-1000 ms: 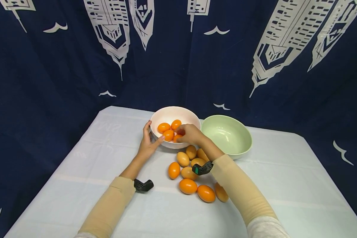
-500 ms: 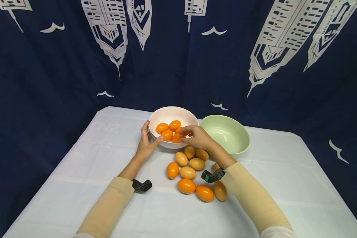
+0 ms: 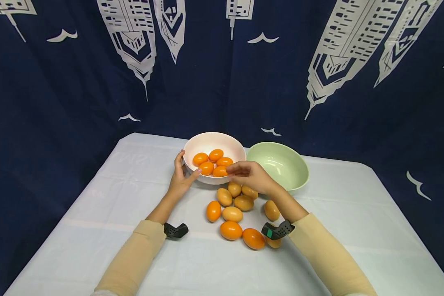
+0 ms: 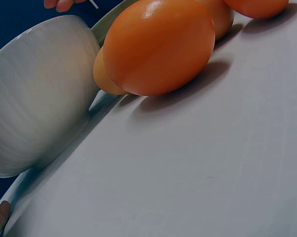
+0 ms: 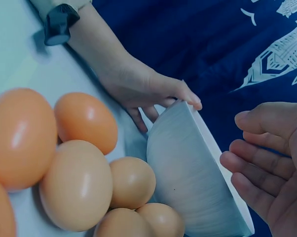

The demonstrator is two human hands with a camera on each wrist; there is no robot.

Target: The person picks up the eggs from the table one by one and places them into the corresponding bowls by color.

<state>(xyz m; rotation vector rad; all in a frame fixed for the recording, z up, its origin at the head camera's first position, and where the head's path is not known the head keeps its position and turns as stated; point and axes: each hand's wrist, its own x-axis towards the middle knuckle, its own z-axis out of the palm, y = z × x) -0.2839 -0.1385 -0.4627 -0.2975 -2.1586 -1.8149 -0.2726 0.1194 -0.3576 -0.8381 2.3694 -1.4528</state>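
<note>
A pale pinkish-white bowl (image 3: 227, 143) stands near the table's far edge with several orange eggs (image 3: 206, 168) inside. My left hand (image 3: 180, 181) holds its left side, thumb on the rim and fingers against the outer wall. Just over the bowl's near right rim, my right hand (image 3: 252, 176) has nothing in it; the right wrist view shows its fingers (image 5: 257, 168) loosely bent. In front of the bowl lie several light-brown eggs (image 3: 243, 202), one partly hidden behind the right wrist. Three more orange eggs (image 3: 231, 230) lie beside them, closer to me.
A pale green bowl (image 3: 281, 166) stands close to the right of the white one, with no eggs visible in it. Behind the white-covered table (image 3: 133, 164) hangs a dark blue cloth (image 3: 207, 90) with white building prints. Each wrist carries a black device (image 3: 175, 231).
My right hand has let go of an orange egg in the white bowl, then drawn back to the right, over the rim. The left hand keeps its hold on the bowl.
</note>
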